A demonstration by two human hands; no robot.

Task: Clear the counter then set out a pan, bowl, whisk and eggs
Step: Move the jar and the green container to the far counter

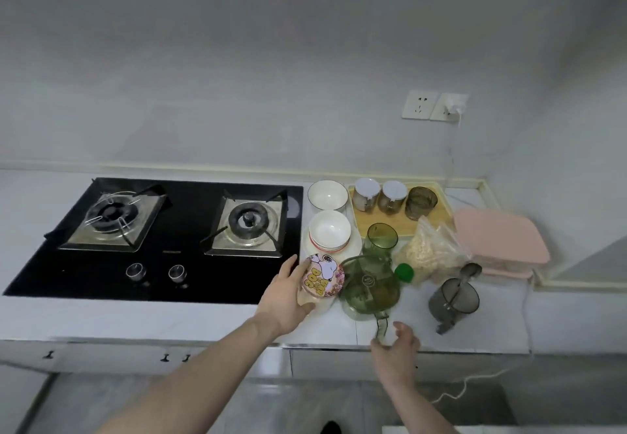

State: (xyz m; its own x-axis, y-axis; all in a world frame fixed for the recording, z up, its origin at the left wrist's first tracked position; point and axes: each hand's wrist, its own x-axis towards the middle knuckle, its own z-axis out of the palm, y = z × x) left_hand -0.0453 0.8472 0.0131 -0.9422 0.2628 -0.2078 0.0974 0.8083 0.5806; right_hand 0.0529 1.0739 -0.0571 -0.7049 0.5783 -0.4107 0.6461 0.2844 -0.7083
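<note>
**Two hands on two vessels**

Two white bowls [328, 230] sit right of the stove [163, 236]; three jars stand on the far tray [383, 226]. The left hand [288, 294], arm outstretched, grasps a cartoon-lidded jar [322, 275]. The right hand [395, 340] pinches the green pitcher [368, 289] handle near the counter [203, 321] edge.

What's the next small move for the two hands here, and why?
Probably lift both items off the counter. The left hand already grips the cartoon-lidded jar, and the right hand pinches the green glass pitcher by its handle, while cups, bowls and bags crowd the space behind.
</note>
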